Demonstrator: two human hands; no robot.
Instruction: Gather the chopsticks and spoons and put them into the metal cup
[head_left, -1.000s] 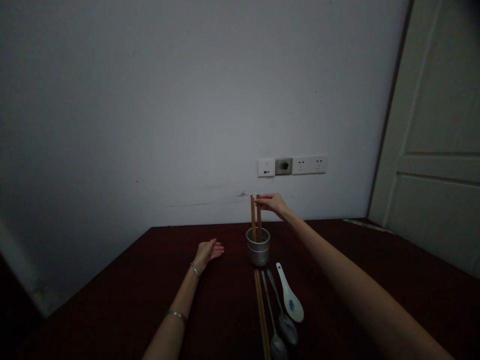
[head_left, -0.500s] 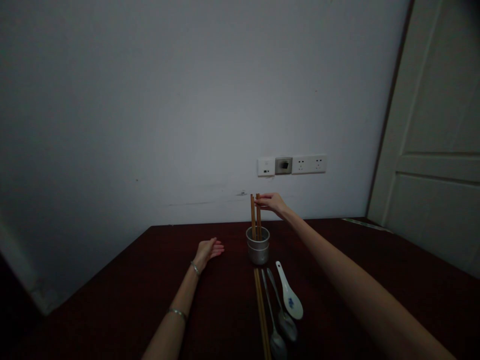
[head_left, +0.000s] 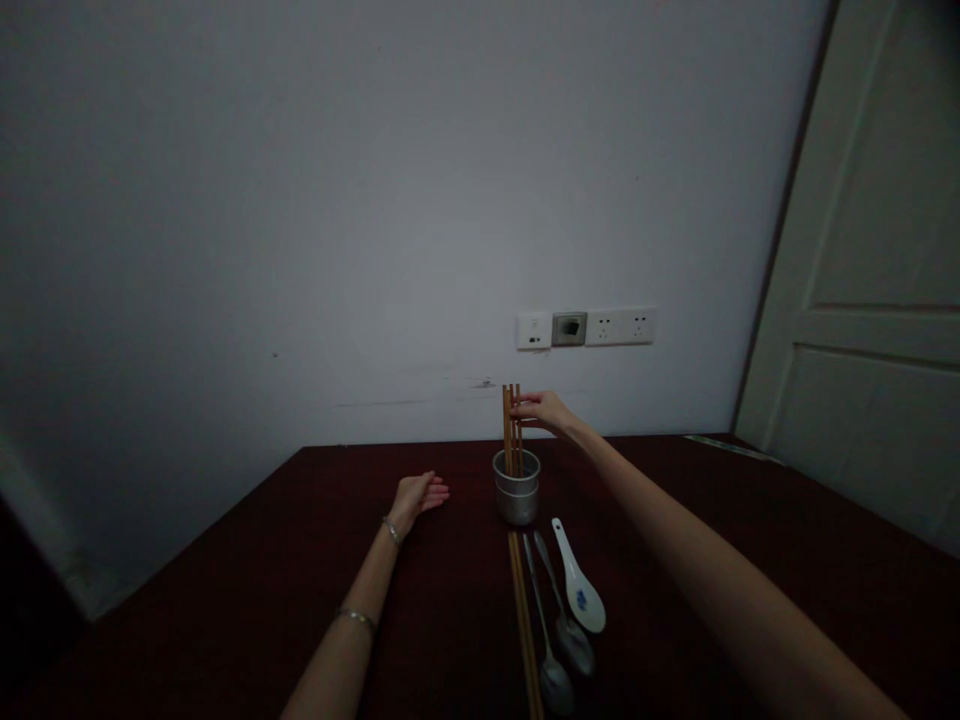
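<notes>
My right hand (head_left: 545, 411) pinches wooden chopsticks (head_left: 512, 432) near their upper ends. Several of these chopsticks stand upright in a grey metal cup (head_left: 517, 497), their lower ends inside it; exactly which ones the fingers grip is hard to make out. My left hand (head_left: 421, 496), with a bracelet at the wrist, rests on the table to the left of the cup, fingers stretched out and holding nothing. In front of the cup lie a pair of chopsticks (head_left: 525, 630), two metal spoons (head_left: 575, 648) and a white porcelain spoon (head_left: 583, 590) with a blue mark.
The dark red table (head_left: 247, 560) meets a pale wall (head_left: 375, 220) at its back edge. Sockets and switch plates (head_left: 586, 328) sit on the wall behind the cup. A light-coloured door (head_left: 877, 300) stands at the right.
The chopsticks in the cup have shifted slightly at their tops, and the right hand has dropped a little with them. The left hand and the spoons stay in place.
</notes>
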